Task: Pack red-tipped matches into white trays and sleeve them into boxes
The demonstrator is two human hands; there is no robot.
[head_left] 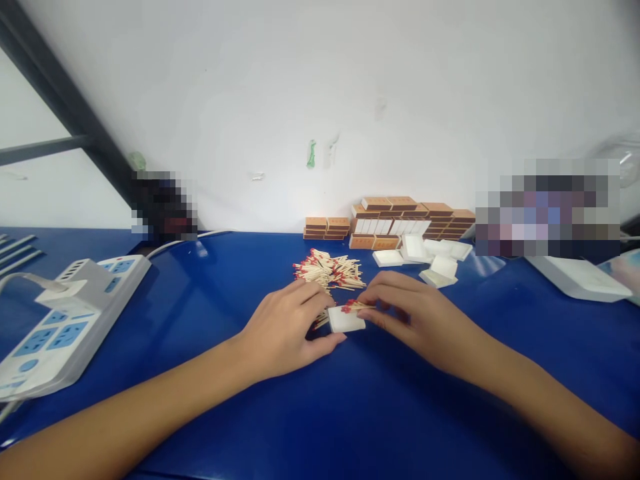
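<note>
A small white matchbox tray point(345, 322) rests on the blue table. My left hand point(295, 325) grips its left end, with the thumb at the near side and the fingers at the far side. In my right hand point(407, 313) a small bunch of red-tipped matches point(354, 306) is pinched, held over the tray with the heads pointing left. Just beyond my hands lies a loose heap of matches point(327, 270). A few more matches show between my left fingers and the tray.
Several white trays point(443, 268) lie behind my right hand. Brown matchboxes point(390, 205) are stacked along the wall, with a smaller stack point(326, 228) to their left. A power strip point(75, 327) with a plug and cable occupies the left side. A white object point(577, 277) lies at the right.
</note>
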